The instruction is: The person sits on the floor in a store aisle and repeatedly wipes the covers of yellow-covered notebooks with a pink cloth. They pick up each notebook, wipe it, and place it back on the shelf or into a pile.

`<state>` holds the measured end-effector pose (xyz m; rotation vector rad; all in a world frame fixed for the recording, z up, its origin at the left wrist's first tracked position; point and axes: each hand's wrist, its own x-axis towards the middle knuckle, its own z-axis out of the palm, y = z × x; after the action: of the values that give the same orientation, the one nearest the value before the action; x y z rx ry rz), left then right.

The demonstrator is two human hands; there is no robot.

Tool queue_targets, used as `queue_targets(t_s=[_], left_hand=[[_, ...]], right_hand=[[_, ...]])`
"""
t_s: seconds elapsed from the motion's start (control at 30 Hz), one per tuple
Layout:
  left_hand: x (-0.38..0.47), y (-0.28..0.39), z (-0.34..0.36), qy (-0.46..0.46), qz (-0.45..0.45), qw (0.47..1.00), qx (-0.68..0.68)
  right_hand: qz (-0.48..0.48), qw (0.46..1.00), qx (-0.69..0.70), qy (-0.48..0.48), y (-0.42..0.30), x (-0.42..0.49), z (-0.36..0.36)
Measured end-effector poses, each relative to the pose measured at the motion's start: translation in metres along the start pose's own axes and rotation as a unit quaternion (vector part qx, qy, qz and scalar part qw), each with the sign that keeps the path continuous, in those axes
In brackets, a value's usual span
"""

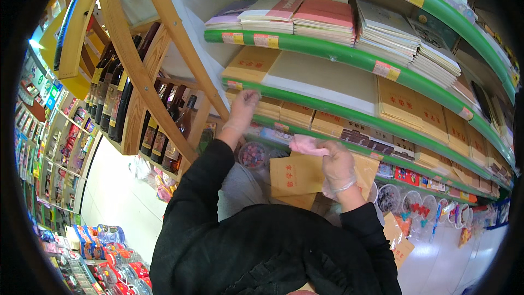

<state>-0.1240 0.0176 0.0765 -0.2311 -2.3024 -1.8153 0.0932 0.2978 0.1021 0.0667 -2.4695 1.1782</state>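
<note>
My left hand (245, 106), in a thin clear glove, is at the green front edge (294, 94) of a shelf, below its left end. Its fingers are curled together, and I see nothing held in them. My right hand (339, 166), also gloved, grips a pink cloth (307, 144) that sticks out to the left. Below it, tan exercise books (292, 176) with red printing lie near my lap. On the shelf above, a tan book stack (251, 63) sits at the left and more tan books (413, 104) at the right, with bare white shelf board (323, 76) between them.
A wooden rack of wine bottles (163, 143) stands close on the left. Clear tubs (251, 155) of small goods line the floor by the bottom shelf. More tan books (397, 239) lie on the floor at right. Bottled goods (118, 266) stand behind at left.
</note>
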Motion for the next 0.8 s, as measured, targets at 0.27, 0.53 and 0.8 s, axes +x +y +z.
queue_targets(t_s=[0.27, 0.53, 0.8], left_hand=[[0.099, 0.046, -0.009, 0.027, 0.125, 0.917, 0.378], [0.135, 0.075, -0.034, -0.072, -0.13, 0.908, 0.391], [0.175, 0.009, -0.066, -0.212, 0.1, 0.792, 0.564]], right_hand=[[-0.02, 0.997, -0.036, -0.072, -0.01, -0.001, 0.011], [-0.013, 0.997, -0.029, -0.064, -0.008, 0.005, 0.009], [-0.009, 0.994, -0.02, -0.109, -0.015, 0.011, 0.007]])
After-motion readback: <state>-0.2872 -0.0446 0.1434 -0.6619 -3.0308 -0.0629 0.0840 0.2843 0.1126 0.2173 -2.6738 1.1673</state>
